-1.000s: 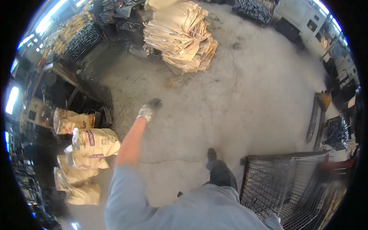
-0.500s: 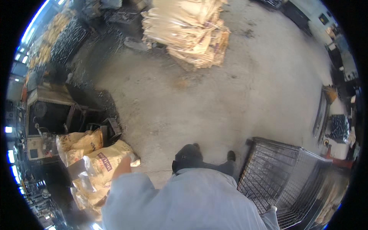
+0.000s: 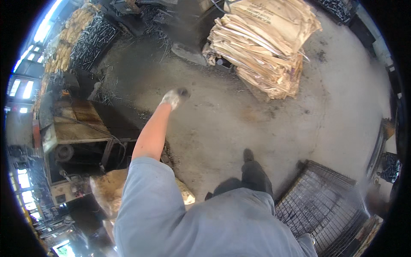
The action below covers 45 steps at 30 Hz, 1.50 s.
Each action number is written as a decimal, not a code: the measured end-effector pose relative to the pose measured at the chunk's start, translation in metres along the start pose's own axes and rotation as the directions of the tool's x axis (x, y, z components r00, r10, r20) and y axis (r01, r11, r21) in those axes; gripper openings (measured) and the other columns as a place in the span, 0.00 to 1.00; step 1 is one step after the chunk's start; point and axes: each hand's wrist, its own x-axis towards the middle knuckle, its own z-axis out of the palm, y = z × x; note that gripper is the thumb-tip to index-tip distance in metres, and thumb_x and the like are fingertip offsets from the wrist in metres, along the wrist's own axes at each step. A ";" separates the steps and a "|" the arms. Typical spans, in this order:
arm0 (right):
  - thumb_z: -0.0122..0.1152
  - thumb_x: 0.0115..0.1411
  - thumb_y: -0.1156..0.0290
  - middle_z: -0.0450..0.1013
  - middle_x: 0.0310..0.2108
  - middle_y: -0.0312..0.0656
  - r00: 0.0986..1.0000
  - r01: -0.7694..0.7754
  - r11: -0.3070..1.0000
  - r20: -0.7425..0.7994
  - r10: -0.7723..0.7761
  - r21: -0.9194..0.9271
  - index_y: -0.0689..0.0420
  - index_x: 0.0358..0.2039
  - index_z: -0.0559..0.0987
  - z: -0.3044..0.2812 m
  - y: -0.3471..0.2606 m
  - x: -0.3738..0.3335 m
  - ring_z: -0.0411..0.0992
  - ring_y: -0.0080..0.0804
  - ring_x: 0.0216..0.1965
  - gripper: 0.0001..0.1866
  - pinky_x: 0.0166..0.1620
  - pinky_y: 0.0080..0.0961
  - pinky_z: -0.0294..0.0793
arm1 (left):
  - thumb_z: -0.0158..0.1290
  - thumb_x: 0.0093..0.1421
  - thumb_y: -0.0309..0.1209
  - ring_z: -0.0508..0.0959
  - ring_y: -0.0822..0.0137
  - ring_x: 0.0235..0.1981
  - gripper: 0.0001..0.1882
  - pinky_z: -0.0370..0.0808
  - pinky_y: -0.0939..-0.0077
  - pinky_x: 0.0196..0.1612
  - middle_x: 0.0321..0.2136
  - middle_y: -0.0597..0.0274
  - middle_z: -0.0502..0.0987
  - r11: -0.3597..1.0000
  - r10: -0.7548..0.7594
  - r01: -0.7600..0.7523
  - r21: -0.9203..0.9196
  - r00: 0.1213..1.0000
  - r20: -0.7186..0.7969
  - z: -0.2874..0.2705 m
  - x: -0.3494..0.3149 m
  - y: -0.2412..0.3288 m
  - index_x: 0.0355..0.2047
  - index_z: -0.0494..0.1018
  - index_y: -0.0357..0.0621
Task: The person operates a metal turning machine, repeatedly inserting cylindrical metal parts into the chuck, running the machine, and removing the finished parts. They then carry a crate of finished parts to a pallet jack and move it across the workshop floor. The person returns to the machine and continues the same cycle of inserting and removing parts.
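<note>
1. At your far left, bright windows (image 3: 28, 90) shine along the curved edge of the view.
2. Next, in the upper left, a heap of dark metal rods (image 3: 92, 43) lies beside a tan pile (image 3: 68, 38).
3. Lower down stands a machine (image 3: 81, 122) with a brown top; a thin cable crosses this top.
4. Below the machine, one tan sack (image 3: 102, 192) is partly covered by your left upper arm.
5. Your left hand (image 3: 174, 98), in a pale glove, is held out above the grey floor (image 3: 205, 128). Its fingers are dark and blurred, so I cannot tell how far they are open, or if they have hold of anything.
6. Your dark shoe (image 3: 248, 155) is on the floor, to the right of this hand.
7. Beyond the hand and to its right, well apart from it, is the stack of flattened tan sacks (image 3: 265, 51).
8. Your right sleeve (image 3: 306, 245) is near the wire-mesh cage (image 3: 321, 205). The right hand is hidden; I cannot tell the state of its fingers.
</note>
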 end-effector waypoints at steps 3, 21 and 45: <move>0.56 0.65 0.61 0.82 0.44 0.48 1.000 0.021 1.000 0.001 -0.021 -0.013 0.55 0.44 0.87 -0.019 -0.063 -0.050 0.80 0.47 0.44 0.16 0.43 0.45 0.79 | 0.43 0.74 0.38 0.82 0.53 0.53 0.21 0.78 0.56 0.57 0.59 0.50 0.78 0.521 0.164 -0.455 0.722 0.884 0.438 0.048 -0.009 -0.166 0.59 0.75 0.39; 0.54 0.65 0.61 0.83 0.44 0.50 0.986 0.160 0.987 0.046 -0.161 0.015 0.54 0.42 0.88 -0.065 -0.467 -0.401 0.82 0.50 0.44 0.17 0.42 0.47 0.80 | 0.57 0.64 0.49 0.84 0.50 0.47 0.26 0.78 0.57 0.52 0.49 0.48 0.84 0.804 0.590 -0.594 -0.032 0.790 0.167 -0.314 0.304 -0.217 0.55 0.79 0.45; 0.61 0.57 0.55 0.82 0.43 0.59 0.966 -0.192 0.956 0.214 0.145 0.222 0.61 0.41 0.87 -0.016 -0.716 -0.834 0.80 0.58 0.50 0.22 0.47 0.49 0.80 | 0.58 0.65 0.43 0.76 0.47 0.61 0.34 0.73 0.60 0.65 0.60 0.40 0.76 0.006 0.840 -0.987 -0.161 -0.083 0.537 -0.502 0.519 -0.254 0.68 0.67 0.46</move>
